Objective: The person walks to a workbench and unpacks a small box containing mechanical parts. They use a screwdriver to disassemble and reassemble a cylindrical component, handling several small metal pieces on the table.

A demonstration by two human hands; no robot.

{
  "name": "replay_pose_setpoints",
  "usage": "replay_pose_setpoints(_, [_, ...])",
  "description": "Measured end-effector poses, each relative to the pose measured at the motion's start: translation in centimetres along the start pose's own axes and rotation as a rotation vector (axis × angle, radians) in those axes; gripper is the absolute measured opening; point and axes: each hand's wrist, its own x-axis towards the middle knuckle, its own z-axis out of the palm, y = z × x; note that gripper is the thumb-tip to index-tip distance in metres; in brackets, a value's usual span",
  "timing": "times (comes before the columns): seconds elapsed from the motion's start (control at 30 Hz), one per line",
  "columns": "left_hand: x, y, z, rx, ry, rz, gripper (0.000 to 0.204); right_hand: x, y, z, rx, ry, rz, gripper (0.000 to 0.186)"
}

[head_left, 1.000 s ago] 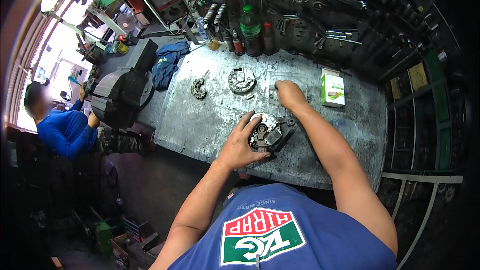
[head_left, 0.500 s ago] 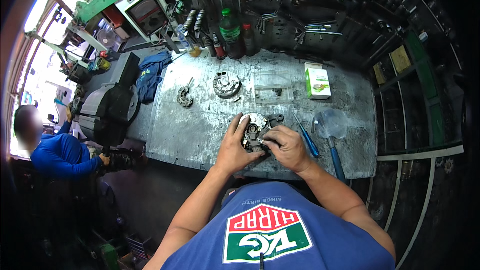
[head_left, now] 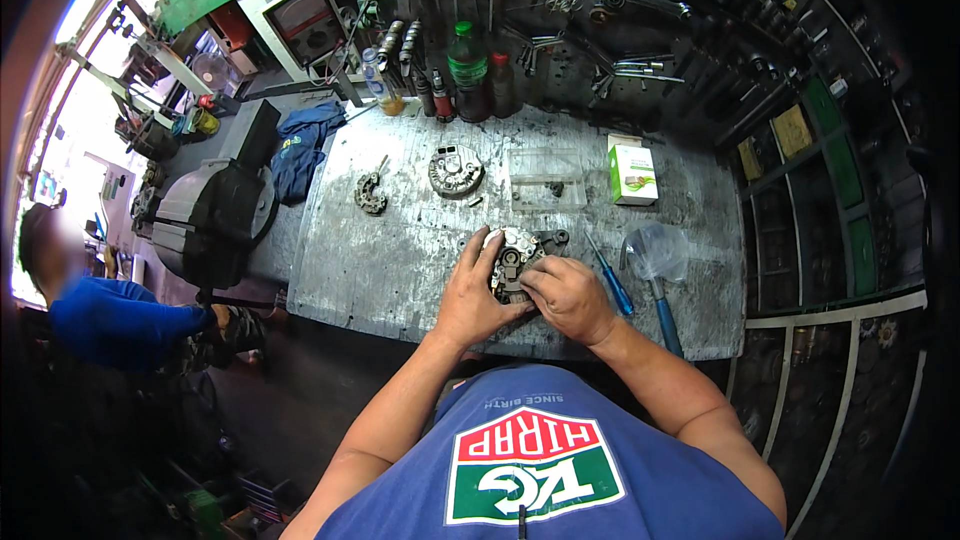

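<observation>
A round metal alternator (head_left: 512, 256) with its inner parts exposed lies near the front edge of the bench, in front of me. My left hand (head_left: 466, 298) wraps round its left side, thumb at the near edge and fingers on top. Over the right side, my right hand (head_left: 572, 300) is closed in a pinch, fingertips against the alternator; whatever they hold is hidden. Just beyond lie a round slotted metal cover (head_left: 455, 172) and a smaller curved metal part (head_left: 370, 194). A blue-handled screwdriver (head_left: 618, 290) rests to the right of my right hand.
A clear plastic tray (head_left: 512, 182) holding a small dark piece and a green-white box (head_left: 633, 176) stand farther back. At right lies a blue handle (head_left: 665, 322) beside a clear rounded plastic thing (head_left: 658, 248). Bottles (head_left: 466, 75) line the back. A co-worker (head_left: 125, 320) is at far left.
My right fingertips have moved slightly closer in against the alternator, while my left hand keeps its hold. The co-worker at far left has lowered a raised arm.
</observation>
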Motion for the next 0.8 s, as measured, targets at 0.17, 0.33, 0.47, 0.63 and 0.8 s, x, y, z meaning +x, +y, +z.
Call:
replay_pose_setpoints(0.17, [0.0, -0.2, 0.4, -0.015, 0.052, 0.041, 0.115, 0.0, 0.3, 0.3, 0.012, -0.007, 0.039, 0.018])
replay_pose_setpoints(0.33, [-0.1, -0.2, 0.5, 0.010, 0.038, 0.022, 0.116, 0.1, 0.1, 0.6, 0.066, 0.055, 0.100, 0.016])
replay_pose_setpoints(0.47, [-0.3, -0.2, 0.7, 0.009, 0.052, 0.022, 0.116, -0.2, -0.1, 0.6, 0.106, 0.081, 0.156, 0.015])
replay_pose_setpoints(0.63, [-0.4, -0.8, 1.4, 0.003, 0.127, 0.085, 0.112, -0.2, -0.1, 1.1, 0.103, 0.122, 0.162, 0.015])
replay_pose_setpoints(0.8, [-0.4, -1.5, 1.8, 0.002, 0.157, 0.205, 0.094, -0.3, 0.1, 1.3, 0.117, 0.120, 0.186, 0.015])
